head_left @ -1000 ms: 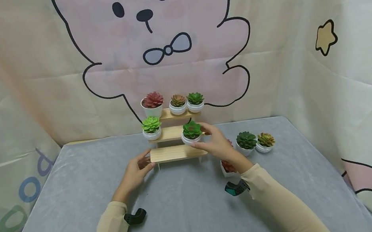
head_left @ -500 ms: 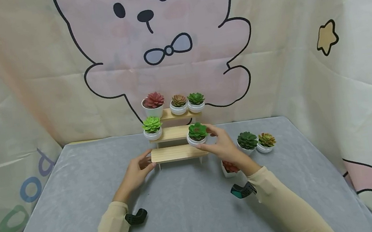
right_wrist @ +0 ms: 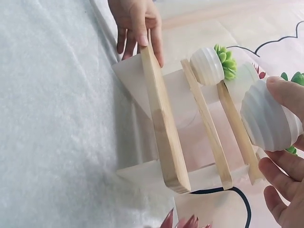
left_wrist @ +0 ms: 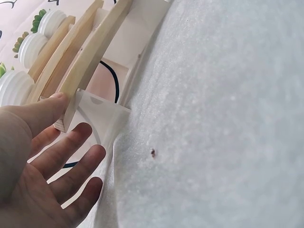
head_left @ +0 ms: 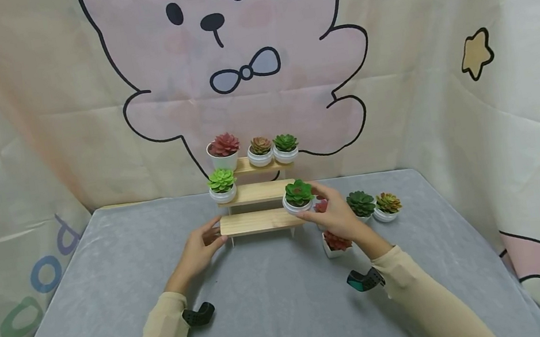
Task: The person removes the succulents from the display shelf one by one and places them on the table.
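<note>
A three-tier wooden plant stand [head_left: 257, 222] stands at the table's back. My left hand [head_left: 196, 251] pinches the left end of its lowest board [left_wrist: 90, 57], thumb on the front edge and the other fingers spread below. A green potted succulent [head_left: 298, 194] in a ribbed white pot [right_wrist: 267, 114] is in my right hand [head_left: 333, 214], gripped between thumb and fingers. It is held up at the right end of the stand, apart from the boards in the right wrist view. A light green potted succulent [head_left: 222, 185] sits at the left of the middle board.
On the top board stand a red succulent [head_left: 224, 151], a brownish one [head_left: 260, 151] and a green one [head_left: 286, 148]. Right of the stand are a dark green succulent [head_left: 361, 204], a yellowish one [head_left: 387, 205] and a red one [head_left: 336, 242]; another red plant [head_left: 321, 206] is partly hidden.
My right hand has moved right and slightly down with the green potted succulent, from in front of the middle board to the stand's right end. The left hand has stayed at the lowest board.
</note>
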Tool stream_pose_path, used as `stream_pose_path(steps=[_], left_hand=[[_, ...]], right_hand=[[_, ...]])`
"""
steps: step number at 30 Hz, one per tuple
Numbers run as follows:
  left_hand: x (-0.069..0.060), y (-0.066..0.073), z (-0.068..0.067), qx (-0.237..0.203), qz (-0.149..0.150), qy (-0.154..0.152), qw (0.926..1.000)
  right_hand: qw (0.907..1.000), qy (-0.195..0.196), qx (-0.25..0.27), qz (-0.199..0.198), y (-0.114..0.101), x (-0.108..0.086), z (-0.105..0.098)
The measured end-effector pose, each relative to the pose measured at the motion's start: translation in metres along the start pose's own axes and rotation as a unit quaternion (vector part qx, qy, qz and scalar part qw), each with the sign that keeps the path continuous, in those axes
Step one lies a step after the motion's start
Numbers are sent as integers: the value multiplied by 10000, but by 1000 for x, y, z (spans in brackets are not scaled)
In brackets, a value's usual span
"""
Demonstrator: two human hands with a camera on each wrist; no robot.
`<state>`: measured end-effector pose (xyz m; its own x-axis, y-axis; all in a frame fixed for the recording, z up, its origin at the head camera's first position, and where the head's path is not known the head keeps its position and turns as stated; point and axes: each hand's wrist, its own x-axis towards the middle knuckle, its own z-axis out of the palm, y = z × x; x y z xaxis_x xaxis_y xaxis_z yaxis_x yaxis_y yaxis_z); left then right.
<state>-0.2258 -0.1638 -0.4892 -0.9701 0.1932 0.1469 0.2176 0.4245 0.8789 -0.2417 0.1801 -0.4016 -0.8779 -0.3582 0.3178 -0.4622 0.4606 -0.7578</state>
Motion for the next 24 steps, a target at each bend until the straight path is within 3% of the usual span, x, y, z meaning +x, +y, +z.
stream_pose_path(steps=[7, 14, 24], left_hand=[[0, -1, -1, 34, -33, -4, 10000], [1, -2, 0, 80, -62, 9, 9999], [1, 0, 1, 76, -97, 15, 9999]], right_hand=[[9998, 83, 136, -126, 9, -5, -2], [9995, 245, 212, 33, 15, -16, -6], [9988, 479, -68, -71, 20, -32, -13]])
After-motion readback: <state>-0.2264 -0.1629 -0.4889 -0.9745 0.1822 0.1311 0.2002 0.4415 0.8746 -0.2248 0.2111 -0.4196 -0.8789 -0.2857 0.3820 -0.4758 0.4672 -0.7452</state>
